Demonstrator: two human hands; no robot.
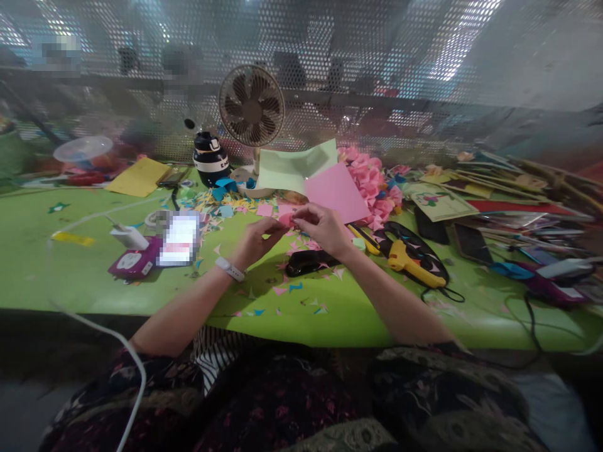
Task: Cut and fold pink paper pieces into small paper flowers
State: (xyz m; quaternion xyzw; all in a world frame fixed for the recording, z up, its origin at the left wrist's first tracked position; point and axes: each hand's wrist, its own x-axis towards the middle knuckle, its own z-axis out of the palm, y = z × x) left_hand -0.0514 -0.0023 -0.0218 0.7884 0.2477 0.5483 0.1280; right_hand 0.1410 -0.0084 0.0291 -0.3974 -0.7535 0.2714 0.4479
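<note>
My left hand [260, 237] and my right hand [324, 227] meet above the green table [56, 251], both pinched on a small pink paper piece [287, 219] held between their fingertips. A white band sits on my left wrist. Just behind the hands lie a pink paper sheet [335, 191] and a light green sheet [296, 166]. A pile of pink paper flowers [372, 182] lies behind the sheets to the right. A black object [308, 262] rests on the table under my right wrist.
A small fan [252, 107] and a black and white cup [210, 160] stand at the back. A phone [178, 240] and a white charger [128, 236] lie left. A yellow glue gun [411, 263], scissors, paper scraps and stacked cards fill the right side.
</note>
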